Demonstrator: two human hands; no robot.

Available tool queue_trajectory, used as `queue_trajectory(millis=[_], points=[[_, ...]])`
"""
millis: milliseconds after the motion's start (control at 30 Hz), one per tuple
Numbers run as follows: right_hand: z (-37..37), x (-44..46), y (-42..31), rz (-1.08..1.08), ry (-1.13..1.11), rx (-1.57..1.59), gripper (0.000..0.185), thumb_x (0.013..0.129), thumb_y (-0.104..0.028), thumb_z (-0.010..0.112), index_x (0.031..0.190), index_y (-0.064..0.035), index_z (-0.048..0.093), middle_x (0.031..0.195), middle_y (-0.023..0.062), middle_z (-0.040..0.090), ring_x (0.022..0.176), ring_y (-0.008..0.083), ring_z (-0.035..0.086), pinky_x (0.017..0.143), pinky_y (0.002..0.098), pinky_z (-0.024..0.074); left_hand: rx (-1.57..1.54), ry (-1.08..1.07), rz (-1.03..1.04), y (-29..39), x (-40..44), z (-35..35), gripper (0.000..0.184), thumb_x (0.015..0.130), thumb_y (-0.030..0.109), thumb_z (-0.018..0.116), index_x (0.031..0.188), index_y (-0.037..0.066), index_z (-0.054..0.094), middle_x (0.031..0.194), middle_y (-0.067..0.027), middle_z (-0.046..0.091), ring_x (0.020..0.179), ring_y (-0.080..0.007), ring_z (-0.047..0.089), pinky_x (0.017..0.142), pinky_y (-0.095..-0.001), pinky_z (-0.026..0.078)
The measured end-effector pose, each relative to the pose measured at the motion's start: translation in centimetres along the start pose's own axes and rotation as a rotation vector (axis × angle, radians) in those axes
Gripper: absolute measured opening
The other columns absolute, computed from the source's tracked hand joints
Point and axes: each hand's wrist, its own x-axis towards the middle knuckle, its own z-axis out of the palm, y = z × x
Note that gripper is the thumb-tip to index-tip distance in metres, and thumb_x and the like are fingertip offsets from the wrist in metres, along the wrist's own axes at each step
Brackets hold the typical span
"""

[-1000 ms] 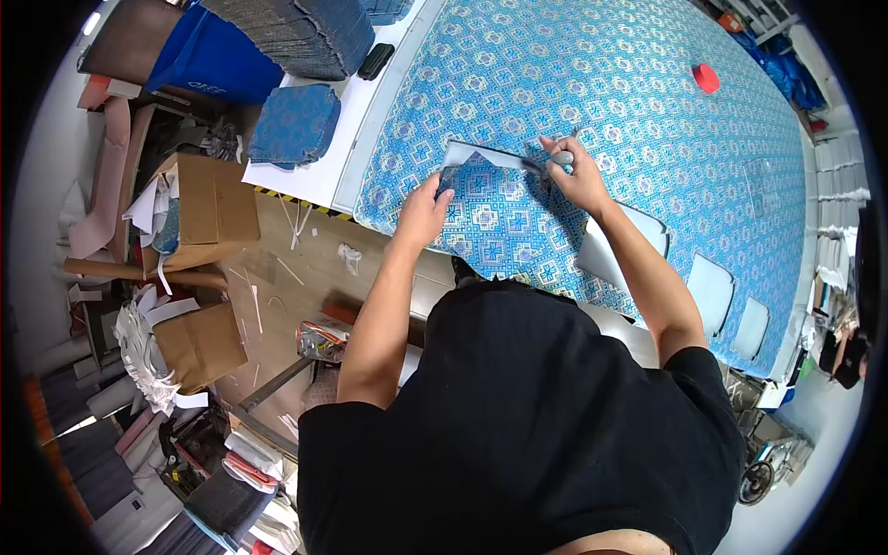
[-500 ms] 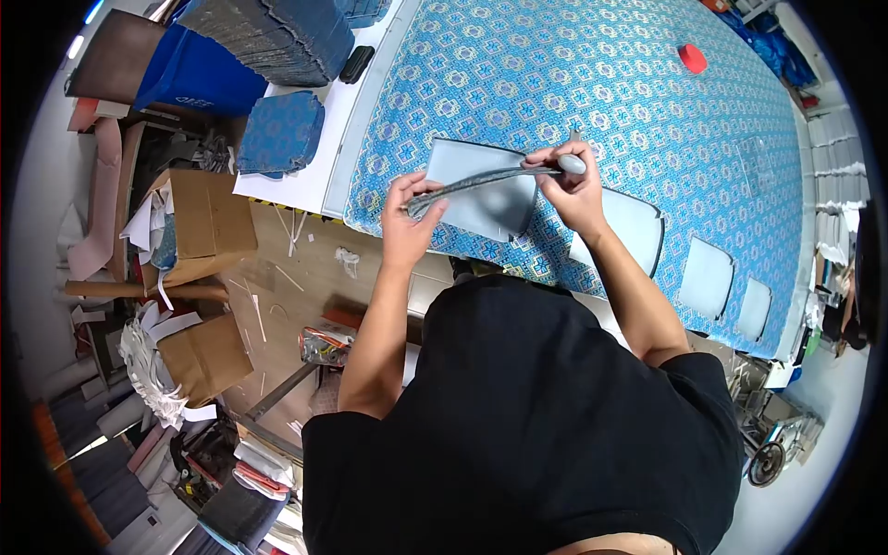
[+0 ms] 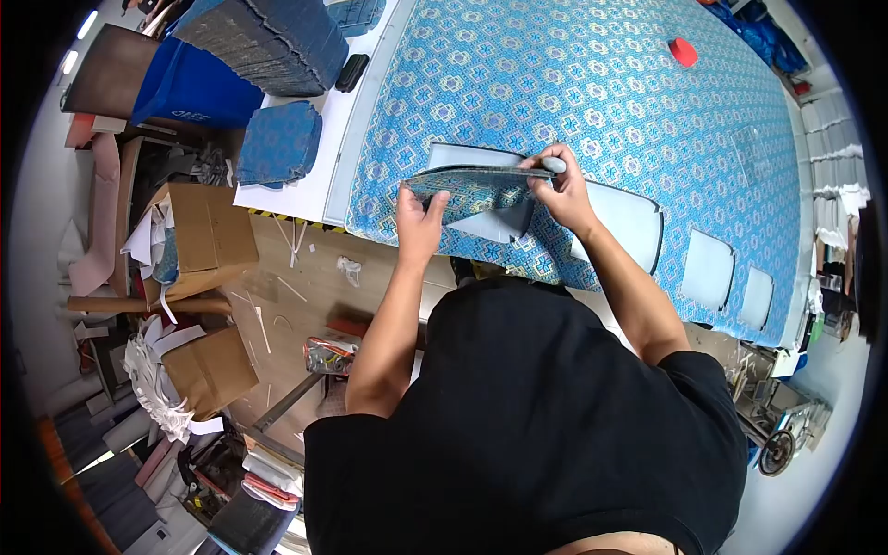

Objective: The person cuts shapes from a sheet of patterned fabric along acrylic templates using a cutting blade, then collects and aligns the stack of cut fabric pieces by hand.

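Between my two hands a curved, cut piece of blue patterned fabric with a dark, thick edge is held above the table. My left hand pinches its left end, thumb on the patterned face. My right hand grips the right end. A small grey rounded object, its kind unclear, shows at the right fingers. Under the piece, the patterned fabric sheet on the table has a cut-out opening with a pale surface inside. The piece partly covers this opening.
More cut-out openings lie to the right, including a large one. A red round object rests on the sheet. At left stand a tall stack of cut fabric, a lower stack and a black object. Cardboard boxes stand on the floor.
The fabric piece has tilted, so its patterned face now shows instead of mostly its edge. My left hand has turned and moved slightly right; my right hand has shifted slightly left.
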Motion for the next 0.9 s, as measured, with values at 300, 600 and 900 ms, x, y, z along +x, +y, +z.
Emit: queue_trajectory(millis=[300, 600, 900], points=[[0.7, -0.6, -1.8, -0.081, 0.027, 0.037, 0.036, 0.091, 0.01, 0.057, 0.118, -0.009, 0.043, 0.125, 0.0168, 0.067, 0.118, 0.0204, 0.062, 0.105, 0.0362, 0.0478, 0.111, -0.058, 0.135, 0.9, -0.2, 0.5, 0.028, 0.092, -0.004, 0.074, 0.114, 0.001, 0.058, 0.111, -0.0101, 0.068, 0.106, -0.0166, 0.063, 0.097, -0.0309, 0.051], [-0.4, -0.8, -0.2, -0.056, 0.026, 0.023, 0.042, 0.082, 0.012, 0.045, 0.119, -0.0071, 0.043, 0.13, 0.0194, 0.067, 0.119, 0.0224, 0.064, 0.109, 0.04, 0.0457, 0.188, -0.102, 0.002, -0.7, 0.7, 0.2, 0.02, 0.092, -0.007, 0.066, 0.109, 0.002, 0.06, 0.106, -0.0074, 0.067, 0.098, -0.0146, 0.064, 0.089, -0.0288, 0.051], [-0.2, -1.2, -0.7, -0.006, 0.022, -0.127, 0.032, 0.093, 0.014, 0.053, 0.116, -0.0077, 0.046, 0.111, 0.0085, 0.067, 0.102, 0.0148, 0.061, 0.096, 0.0304, 0.0472, 0.353, -0.071, -0.067, -2.1, 1.0, -1.1, 0.039, 0.099, 0.022, 0.072, 0.125, -0.003, 0.059, 0.113, -0.0213, 0.072, 0.1, -0.0279, 0.069, 0.083, -0.0389, 0.053]])
